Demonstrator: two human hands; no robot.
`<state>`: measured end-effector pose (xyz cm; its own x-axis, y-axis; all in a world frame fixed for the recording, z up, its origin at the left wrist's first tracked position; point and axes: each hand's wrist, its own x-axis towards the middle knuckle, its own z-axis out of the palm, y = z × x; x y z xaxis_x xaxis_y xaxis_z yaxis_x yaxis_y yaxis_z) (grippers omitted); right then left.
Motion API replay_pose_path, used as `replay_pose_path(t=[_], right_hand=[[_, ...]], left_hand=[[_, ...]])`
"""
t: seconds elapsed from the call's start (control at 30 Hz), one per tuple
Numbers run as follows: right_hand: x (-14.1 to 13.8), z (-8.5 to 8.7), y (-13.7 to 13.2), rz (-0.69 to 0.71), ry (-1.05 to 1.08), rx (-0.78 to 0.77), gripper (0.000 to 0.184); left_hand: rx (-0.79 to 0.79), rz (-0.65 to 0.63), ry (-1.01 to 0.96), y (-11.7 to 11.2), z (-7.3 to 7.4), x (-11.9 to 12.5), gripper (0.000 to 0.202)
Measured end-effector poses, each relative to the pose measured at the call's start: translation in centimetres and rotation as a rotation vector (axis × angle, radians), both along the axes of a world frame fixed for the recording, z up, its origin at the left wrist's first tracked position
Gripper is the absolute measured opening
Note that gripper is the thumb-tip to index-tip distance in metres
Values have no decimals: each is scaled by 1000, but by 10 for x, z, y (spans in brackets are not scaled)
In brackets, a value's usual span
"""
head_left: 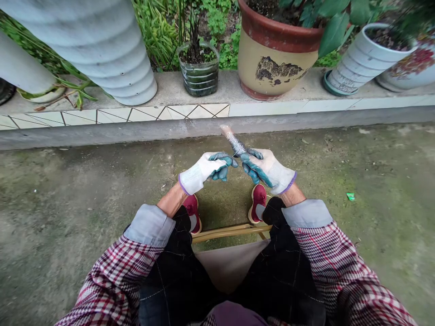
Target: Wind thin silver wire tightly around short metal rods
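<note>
My right hand (pixel 265 168), in a white glove with a blue-green coated palm, is closed around the lower end of a narrow stick wound with silvery wire or thread (pixel 235 142). The stick slants up to the left, and its far tip is pale and bare of winding. My left hand (pixel 215 166), gloved alike, is closed in a pinch just left of the stick's lower end. Whatever lies between its fingertips is too small to make out. Both hands are above the concrete floor, in front of my knees.
A low tiled ledge (pixel 190 111) runs across the front. On it stand a tall white ribbed pot (pixel 112 54), a cut plastic container with a plant (pixel 199 70), a brown-rimmed pot (pixel 275 59) and a small white pot (pixel 360 59). A green scrap (pixel 350 196) lies on the floor.
</note>
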<state>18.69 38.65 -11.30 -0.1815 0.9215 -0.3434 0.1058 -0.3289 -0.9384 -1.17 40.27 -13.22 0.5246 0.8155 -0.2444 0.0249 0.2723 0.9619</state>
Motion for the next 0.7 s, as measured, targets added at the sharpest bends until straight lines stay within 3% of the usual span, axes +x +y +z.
replay_pose_path(t=[0.4,0.7], right_hand=[[2,-1,2,14,-9,-28,30],[0,0,0,31,-12,-20,30]], left_hand=[[-20,-32,-155,1,0,-6,45],[-56,22,-186,3,-7,-1,38]])
